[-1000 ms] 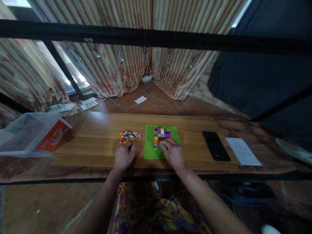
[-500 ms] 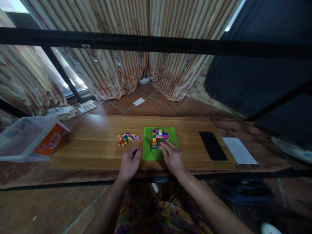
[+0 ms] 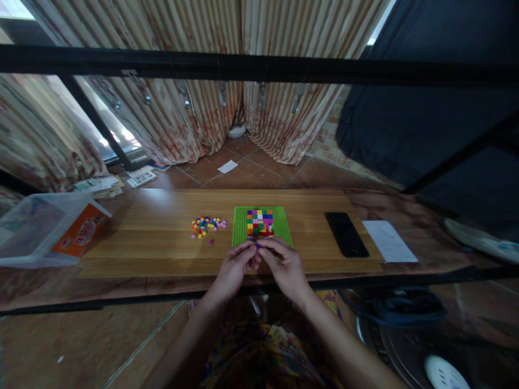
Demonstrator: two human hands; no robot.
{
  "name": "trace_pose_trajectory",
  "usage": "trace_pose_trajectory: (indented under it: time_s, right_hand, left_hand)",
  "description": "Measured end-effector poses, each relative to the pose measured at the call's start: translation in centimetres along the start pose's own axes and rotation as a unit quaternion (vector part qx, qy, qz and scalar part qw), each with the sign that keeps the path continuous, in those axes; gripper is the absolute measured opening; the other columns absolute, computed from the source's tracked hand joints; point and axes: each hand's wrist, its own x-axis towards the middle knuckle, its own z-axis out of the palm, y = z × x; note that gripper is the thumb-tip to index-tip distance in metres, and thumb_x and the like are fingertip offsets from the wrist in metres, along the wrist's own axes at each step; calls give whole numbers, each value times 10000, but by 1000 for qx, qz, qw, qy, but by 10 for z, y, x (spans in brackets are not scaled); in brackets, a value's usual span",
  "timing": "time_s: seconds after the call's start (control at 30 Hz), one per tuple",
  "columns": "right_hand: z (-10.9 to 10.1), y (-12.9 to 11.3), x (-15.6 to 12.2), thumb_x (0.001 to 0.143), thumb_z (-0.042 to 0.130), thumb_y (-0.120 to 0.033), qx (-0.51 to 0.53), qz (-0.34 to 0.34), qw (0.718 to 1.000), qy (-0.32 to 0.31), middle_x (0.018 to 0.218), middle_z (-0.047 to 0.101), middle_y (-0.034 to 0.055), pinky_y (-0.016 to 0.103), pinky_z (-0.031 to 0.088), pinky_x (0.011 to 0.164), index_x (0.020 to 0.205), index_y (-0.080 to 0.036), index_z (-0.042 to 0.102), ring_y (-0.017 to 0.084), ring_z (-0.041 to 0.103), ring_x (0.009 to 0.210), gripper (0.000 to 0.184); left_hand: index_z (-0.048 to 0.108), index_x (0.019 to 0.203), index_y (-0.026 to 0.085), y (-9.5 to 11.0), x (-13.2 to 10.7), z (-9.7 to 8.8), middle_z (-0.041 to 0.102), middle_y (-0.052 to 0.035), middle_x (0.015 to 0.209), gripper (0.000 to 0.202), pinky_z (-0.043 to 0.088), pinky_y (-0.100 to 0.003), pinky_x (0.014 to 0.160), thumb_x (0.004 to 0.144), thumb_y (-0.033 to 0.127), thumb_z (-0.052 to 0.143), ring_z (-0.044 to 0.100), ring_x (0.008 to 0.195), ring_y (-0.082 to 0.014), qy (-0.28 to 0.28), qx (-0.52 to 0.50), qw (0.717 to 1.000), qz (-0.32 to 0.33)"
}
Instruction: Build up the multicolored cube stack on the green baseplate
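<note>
My left hand (image 3: 232, 271) and my right hand (image 3: 286, 268) meet at the near edge of a green studded baseplate (image 3: 240, 220). Their fingertips are pinched together around a small purple brick (image 3: 257, 246), which they mostly cover. On the baseplate sits a patch of multicoloured toy bricks (image 3: 260, 217), set close together in rows; the hands hide its near part. Left of the plate lies a loose pile of small coloured bricks (image 3: 207, 223). One magenta brick (image 3: 211, 242) rests apart, nearer to me.
A black phone (image 3: 346, 234) and a white sheet of paper (image 3: 390, 241) lie to the right on the wooden board (image 3: 154, 232). At the far left stands a clear plastic box (image 3: 36, 216) with an orange label. A dark metal bar (image 3: 259, 68) crosses in front of the curtains.
My right hand has drawn back from the brick patch, and my left hand has moved right to meet it. A purple brick now shows between them. A lone magenta brick lies near the pile.
</note>
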Motion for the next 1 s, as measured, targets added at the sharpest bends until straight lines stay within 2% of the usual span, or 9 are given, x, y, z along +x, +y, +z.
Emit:
trace_pose_trajectory:
  time_s: [0.23, 0.43, 0.53, 0.6, 0.7, 0.8, 0.87, 0.93, 1.0]
  right_hand:
    - [-3, 0, -3, 877, 586, -245, -27, 2, 1000, -8, 886, 664, 13, 282, 490, 787, 909, -251, 709, 157, 627, 869, 127]
    - [-3, 7, -11, 871, 587, -278, -47, 31, 998, -1, 855, 658, 17, 286, 493, 771, 900, -238, 707, 167, 636, 842, 129]
    - [-1, 13, -13, 869, 592, -305, -65, 44, 997, 5, 872, 663, 26, 293, 489, 777, 907, -228, 703, 172, 632, 847, 140]
    - [1, 16, -14, 871, 590, -325, -75, 50, 996, 4, 891, 667, 32, 297, 486, 783, 909, -223, 701, 175, 630, 856, 155]
    - [6, 21, -15, 875, 580, -343, -83, 61, 995, -3, 893, 671, 35, 300, 486, 773, 897, -221, 700, 179, 631, 850, 173]
    - [11, 24, -15, 876, 572, -352, -88, 64, 994, -11, 887, 676, 36, 304, 490, 754, 888, -226, 704, 185, 634, 841, 182]
    - [13, 25, -15, 877, 570, -356, -92, 58, 994, -14, 891, 681, 38, 309, 493, 748, 890, -229, 705, 188, 636, 842, 186]
    - [13, 25, -14, 878, 570, -363, -96, 53, 994, -11, 894, 684, 39, 311, 497, 743, 895, -233, 707, 190, 639, 841, 190]
    - [11, 25, -10, 879, 570, -369, -103, 45, 994, -3, 894, 686, 39, 315, 500, 747, 896, -236, 709, 192, 641, 847, 193]
  left_hand:
    - [586, 686, 155, 0, -7, 3, 537, 24, 631, 263, 367, -220, 569, 764, 403, 629, 471, 568, -80, -4, 66, 998, -21]
    - [555, 655, 161, -6, -14, 5, 505, 32, 587, 312, 351, -218, 541, 789, 440, 588, 445, 528, -78, 1, 122, 992, -23]
    - [578, 709, 164, -12, -16, -4, 513, 34, 607, 280, 357, -216, 540, 801, 428, 571, 443, 534, -80, 19, 150, 988, -17]
    - [580, 719, 170, -16, -17, -18, 506, 41, 600, 242, 359, -214, 544, 800, 398, 570, 443, 539, -84, 56, 194, 980, 3]
    - [594, 725, 182, -15, -16, -50, 538, 34, 617, 190, 390, -223, 590, 802, 353, 561, 493, 588, -106, 143, 296, 943, 58]
    - [648, 808, 189, 0, -12, -87, 645, -7, 753, 157, 444, -258, 705, 801, 314, 553, 587, 721, -148, 253, 389, 879, 114]
    - [667, 868, 192, 13, -5, -108, 669, -26, 799, 175, 460, -275, 720, 806, 302, 546, 609, 739, -164, 302, 437, 838, 123]
    - [678, 918, 188, 26, 5, -125, 671, -47, 833, 205, 472, -281, 708, 820, 284, 525, 614, 738, -171, 324, 490, 800, 124]
    - [688, 966, 190, 37, 19, -136, 670, -70, 899, 237, 485, -289, 720, 832, 251, 503, 616, 765, -176, 314, 548, 765, 127]
